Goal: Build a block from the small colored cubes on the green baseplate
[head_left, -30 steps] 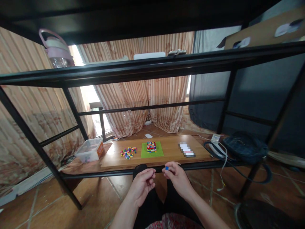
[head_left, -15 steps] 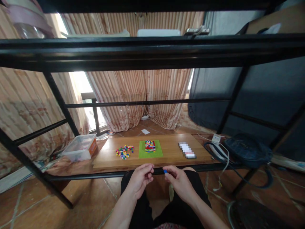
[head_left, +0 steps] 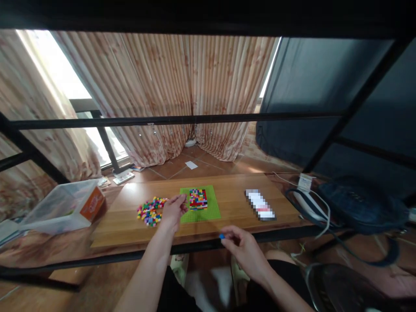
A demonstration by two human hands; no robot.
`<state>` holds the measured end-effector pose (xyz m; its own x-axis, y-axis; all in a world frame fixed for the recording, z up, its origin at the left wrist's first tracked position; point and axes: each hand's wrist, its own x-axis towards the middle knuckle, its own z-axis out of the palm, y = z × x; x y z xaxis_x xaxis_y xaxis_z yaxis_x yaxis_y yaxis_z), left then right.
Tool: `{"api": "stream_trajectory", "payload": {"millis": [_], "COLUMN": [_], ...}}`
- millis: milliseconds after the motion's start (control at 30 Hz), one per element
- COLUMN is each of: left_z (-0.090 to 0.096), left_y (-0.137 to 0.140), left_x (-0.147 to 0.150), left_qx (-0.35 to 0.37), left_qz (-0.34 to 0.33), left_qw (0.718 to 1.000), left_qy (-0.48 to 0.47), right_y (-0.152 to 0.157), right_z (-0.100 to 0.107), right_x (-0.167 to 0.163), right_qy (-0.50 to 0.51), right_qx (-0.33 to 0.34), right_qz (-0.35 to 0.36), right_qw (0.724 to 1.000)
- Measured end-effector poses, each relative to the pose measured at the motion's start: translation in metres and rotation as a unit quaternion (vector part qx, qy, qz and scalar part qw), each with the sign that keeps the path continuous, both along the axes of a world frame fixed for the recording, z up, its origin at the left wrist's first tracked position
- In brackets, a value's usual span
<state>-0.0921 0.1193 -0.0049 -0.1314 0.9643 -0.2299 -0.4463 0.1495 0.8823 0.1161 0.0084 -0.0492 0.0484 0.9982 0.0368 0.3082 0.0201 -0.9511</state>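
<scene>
Pinched between the thumb and index fingertips of my right hand (head_left: 242,247) is a small blue toy brick (head_left: 222,236), held just off the front edge of the wooden board. My left hand (head_left: 173,211) reaches over the board, its fingers curled in beside a block of stacked multicoloured bricks (head_left: 198,199). Whether those fingers hold anything or touch the stack is hidden. The stack stands on a green studded baseplate (head_left: 212,208). Left of that hand spreads a pile of loose coloured bricks (head_left: 150,212), partly covered by it.
A phone (head_left: 260,204) lies on the right of the wooden board (head_left: 230,195). To the left stands a clear plastic box (head_left: 65,206) with an orange label. Black metal bars (head_left: 227,118) cross behind and above. A dark bag (head_left: 354,199) and cables are at the right.
My left hand has moved forward and left, from above my lap to the stacked bricks. The right hand keeps the blue brick near the front edge. The view has tipped down and come closer.
</scene>
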Motion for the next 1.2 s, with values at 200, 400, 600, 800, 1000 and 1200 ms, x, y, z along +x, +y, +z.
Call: {"api": "stream_trajectory", "payload": {"millis": [200,400,600,800,1000,1200], "left_z": [-0.002,-0.029,-0.036,-0.040,-0.059,-0.084], "left_y": [0.059,0.075,0.079,0.087,0.094,0.106], "left_x": [-0.002,-0.004,-0.003,-0.001,0.000,0.015], "left_qx": [0.024,0.002,-0.017,-0.028,-0.024,-0.046], "left_qz": [0.026,0.061,0.052,0.060,0.099,0.191], "left_qw": [0.999,0.998,0.998,0.995,0.990,0.980], "left_qy": [0.020,0.010,0.019,0.079,0.101,-0.006], "right_y": [0.063,0.134,0.159,0.170,0.181,0.186], "right_z": [0.005,0.001,-0.026,-0.029,-0.030,-0.037], "right_x": [0.010,0.025,0.008,-0.009,-0.012,-0.010], "right_qy": [-0.003,-0.022,-0.019,-0.086,-0.106,-0.090], "right_qx": [0.017,0.072,0.050,0.105,0.089,0.089], "right_qz": [0.028,-0.010,-0.043,-0.058,-0.088,-0.086], "right_qw": [0.999,0.997,0.998,0.989,0.986,0.988]}}
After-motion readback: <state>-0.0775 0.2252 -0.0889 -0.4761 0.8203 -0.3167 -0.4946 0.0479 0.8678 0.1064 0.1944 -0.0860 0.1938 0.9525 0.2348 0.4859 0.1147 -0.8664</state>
